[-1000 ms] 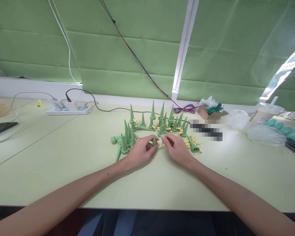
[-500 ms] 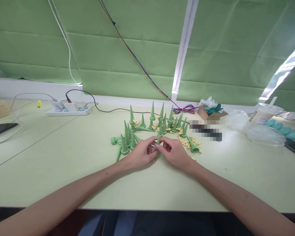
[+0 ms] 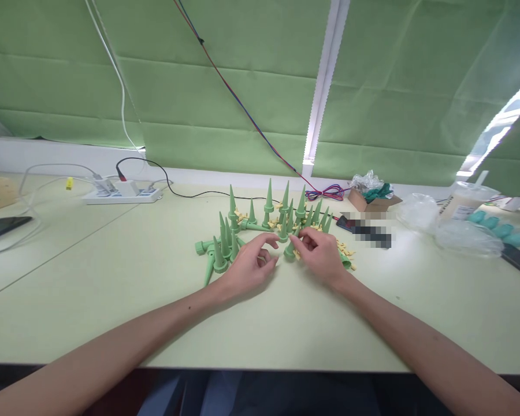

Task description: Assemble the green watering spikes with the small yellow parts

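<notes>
My right hand (image 3: 318, 252) pinches a green cone-shaped spike (image 3: 290, 252) near its tip, and the spike's wide base faces down. A small yellow piece (image 3: 297, 254) shows beside that spike. To its left, my left hand (image 3: 253, 263) has its thumb and fingers apart with nothing between them. Several green spikes stand upright behind the hands, one of them (image 3: 269, 196) at the back. Others are at the left, including an upright one (image 3: 219, 260) and one lying down (image 3: 209, 268). Yellow pieces (image 3: 346, 251) lie right of my right hand, partly hidden by it.
A white power strip (image 3: 121, 196) with plugs is at the back left, a phone (image 3: 4, 228) farther left. Behind the spikes lies a coiled red-blue cable (image 3: 329, 192). At the right are a small box (image 3: 372, 202), plastic bags (image 3: 468, 238) and a cup (image 3: 459, 202).
My left hand has let go of the spike and opened, moving slightly left. My right hand has moved right and a little up with the spike.
</notes>
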A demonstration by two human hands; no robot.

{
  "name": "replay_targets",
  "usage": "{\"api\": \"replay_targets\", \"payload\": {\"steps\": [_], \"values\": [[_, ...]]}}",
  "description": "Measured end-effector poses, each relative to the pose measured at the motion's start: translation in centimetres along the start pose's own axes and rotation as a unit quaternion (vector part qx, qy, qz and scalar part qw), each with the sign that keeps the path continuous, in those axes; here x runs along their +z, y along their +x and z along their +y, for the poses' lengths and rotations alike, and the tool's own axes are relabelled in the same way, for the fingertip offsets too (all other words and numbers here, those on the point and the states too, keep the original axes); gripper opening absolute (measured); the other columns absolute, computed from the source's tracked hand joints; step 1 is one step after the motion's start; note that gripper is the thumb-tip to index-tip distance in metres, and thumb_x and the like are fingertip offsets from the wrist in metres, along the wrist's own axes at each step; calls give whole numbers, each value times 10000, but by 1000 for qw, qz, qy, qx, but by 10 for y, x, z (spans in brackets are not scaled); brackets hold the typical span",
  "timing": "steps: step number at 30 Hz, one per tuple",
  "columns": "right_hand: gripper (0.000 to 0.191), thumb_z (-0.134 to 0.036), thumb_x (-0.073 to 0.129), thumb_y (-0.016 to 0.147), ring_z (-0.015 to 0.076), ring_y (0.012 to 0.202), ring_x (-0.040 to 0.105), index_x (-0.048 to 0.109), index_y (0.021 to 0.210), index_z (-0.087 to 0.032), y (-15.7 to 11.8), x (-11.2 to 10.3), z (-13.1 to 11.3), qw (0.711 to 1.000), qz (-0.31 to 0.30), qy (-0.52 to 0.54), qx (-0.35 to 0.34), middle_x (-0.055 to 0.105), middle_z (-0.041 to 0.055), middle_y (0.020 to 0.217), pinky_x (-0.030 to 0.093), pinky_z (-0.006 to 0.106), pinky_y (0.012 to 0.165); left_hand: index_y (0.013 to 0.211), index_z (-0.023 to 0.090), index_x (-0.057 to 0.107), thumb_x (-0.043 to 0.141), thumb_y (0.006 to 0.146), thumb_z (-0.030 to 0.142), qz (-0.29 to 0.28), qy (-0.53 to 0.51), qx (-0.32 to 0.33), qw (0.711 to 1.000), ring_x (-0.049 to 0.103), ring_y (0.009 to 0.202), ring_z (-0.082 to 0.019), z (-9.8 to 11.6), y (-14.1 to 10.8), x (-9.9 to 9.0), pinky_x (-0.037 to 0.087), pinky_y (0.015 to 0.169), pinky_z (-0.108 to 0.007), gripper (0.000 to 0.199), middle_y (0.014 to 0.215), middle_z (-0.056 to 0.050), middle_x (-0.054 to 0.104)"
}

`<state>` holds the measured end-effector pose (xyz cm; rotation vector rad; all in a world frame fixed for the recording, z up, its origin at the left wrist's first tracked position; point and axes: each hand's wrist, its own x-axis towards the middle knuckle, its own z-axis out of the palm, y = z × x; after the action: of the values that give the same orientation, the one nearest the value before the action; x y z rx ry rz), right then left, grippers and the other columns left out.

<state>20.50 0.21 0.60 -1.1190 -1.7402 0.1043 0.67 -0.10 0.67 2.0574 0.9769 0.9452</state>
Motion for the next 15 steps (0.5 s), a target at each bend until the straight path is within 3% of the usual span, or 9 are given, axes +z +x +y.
{"api": "replay_targets", "payload": {"steps": [6, 15], "values": [[295, -352, 562, 904, 115, 497, 435, 539, 661, -188, 10, -6, 16, 996, 46, -79, 11, 541, -20, 558, 335, 247, 548, 1106, 220, 548, 512, 896, 232, -8, 42, 13, 999, 583, 669, -85, -2, 0, 1, 504, 569, -213, 214, 1070, -37, 599], [323, -339, 484, 940, 150, 574, 482, 525, 654, -193, 16, -8, 30, 984, -44, -169, 17, 589, 18, 643, 320, 259, 583, 1036, 210, 570, 502, 908, 247, -21, 71, 28, 997, 581, 679, -98, -4, 1, 1, 505, 590, -229, 150, 1006, -26, 623]]}}
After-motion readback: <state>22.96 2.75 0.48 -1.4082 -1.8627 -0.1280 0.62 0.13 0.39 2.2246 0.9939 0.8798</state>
